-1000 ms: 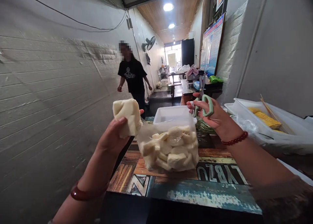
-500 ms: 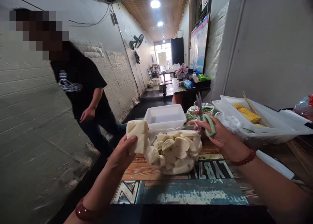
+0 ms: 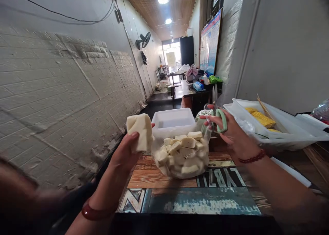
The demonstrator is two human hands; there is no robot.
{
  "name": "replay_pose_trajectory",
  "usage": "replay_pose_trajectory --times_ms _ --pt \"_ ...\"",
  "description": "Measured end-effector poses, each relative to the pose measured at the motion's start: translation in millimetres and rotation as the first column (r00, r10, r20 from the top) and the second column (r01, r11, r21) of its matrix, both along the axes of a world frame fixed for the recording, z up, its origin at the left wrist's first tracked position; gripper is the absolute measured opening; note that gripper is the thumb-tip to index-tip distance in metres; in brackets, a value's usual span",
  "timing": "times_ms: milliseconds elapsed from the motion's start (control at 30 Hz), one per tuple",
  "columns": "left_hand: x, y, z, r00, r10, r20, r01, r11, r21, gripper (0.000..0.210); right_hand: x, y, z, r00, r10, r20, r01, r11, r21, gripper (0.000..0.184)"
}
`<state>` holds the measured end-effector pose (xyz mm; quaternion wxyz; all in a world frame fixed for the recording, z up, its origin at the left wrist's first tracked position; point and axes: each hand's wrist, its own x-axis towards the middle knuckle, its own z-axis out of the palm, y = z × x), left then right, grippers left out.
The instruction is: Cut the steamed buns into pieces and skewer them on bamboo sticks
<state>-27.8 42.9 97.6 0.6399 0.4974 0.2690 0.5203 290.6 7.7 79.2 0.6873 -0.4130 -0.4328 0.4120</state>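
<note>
My left hand [image 3: 124, 151] is closed around a flat, off-white block of food [image 3: 139, 131], its thumb across the front; the exact kind cannot be made out. Green-handled scissors [image 3: 222, 121] hang on the fingers of my right hand [image 3: 235, 135], blades pointing up. The right fingertips are at the edge of a clear plastic bag [image 3: 183, 171], and whether they pinch it is unclear. Pale, thick-cut food slices [image 3: 187, 142] fill this bag, which sits between my hands on the patterned wooden table [image 3: 164, 178].
Behind the bag stands a white plastic tub [image 3: 174, 120]. To the right, a white tray [image 3: 290, 137] holds corn pieces [image 3: 260, 118] and a stick. A blurred person [image 3: 15, 194] is close at the lower left. Farther back is a cluttered table [image 3: 189, 91].
My left hand has risen slightly and moved left with the block. My right hand and the scissors have moved up and right. The person has come from the wall to the near left edge.
</note>
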Motion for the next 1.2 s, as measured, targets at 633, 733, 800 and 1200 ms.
replay_pose_trajectory --times_ms 633,733,800,1200 --pt "-23 -15 -38.8 0.989 0.078 -0.125 -0.100 0.979 -0.176 0.055 42 -54 -25.1 0.784 -0.251 0.568 0.266 0.962 0.058 0.060" --pt "-36 -23 -37.0 0.969 0.191 -0.159 -0.218 0.960 -0.177 0.049 23 -68 -18.9 0.711 -0.115 0.694 0.112 0.992 0.050 0.054" --pt "-45 -32 -35.9 0.955 0.254 -0.154 -0.279 0.946 -0.167 0.054 4 -69 -19.5 0.606 -0.026 0.795 -0.019 0.999 0.047 0.048" --pt "-28 -114 -108.1 0.977 0.008 -0.211 -0.089 0.922 -0.378 0.062 -29 -10 -51.0 0.079 0.039 0.996 0.011 0.999 -0.040 0.047"
